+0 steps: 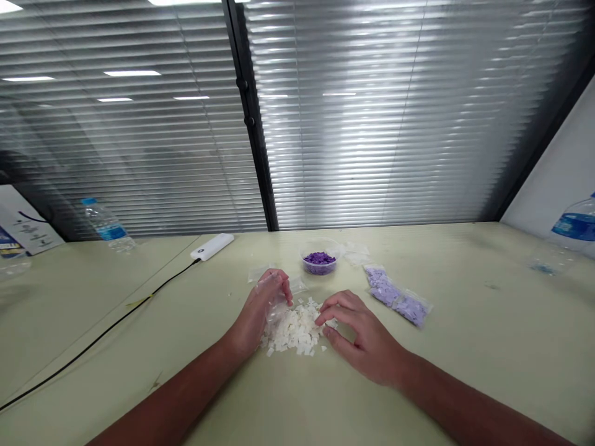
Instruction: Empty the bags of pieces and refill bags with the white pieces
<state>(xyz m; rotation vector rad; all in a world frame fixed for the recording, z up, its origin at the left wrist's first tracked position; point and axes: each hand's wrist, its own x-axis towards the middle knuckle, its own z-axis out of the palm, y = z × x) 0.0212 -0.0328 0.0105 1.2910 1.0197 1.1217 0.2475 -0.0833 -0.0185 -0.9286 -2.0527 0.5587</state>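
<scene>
Left hand (255,314) holds bag (277,305); right hand (362,334) touches white chips' (295,328) edge

An office room, slatted window blinds (353,111), long pale desk (465,371), plastic water bottle (106,226)

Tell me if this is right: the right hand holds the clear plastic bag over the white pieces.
No, it is the wrong hand: the head view shows the left hand holding the clear plastic bag over the white pieces.
</scene>
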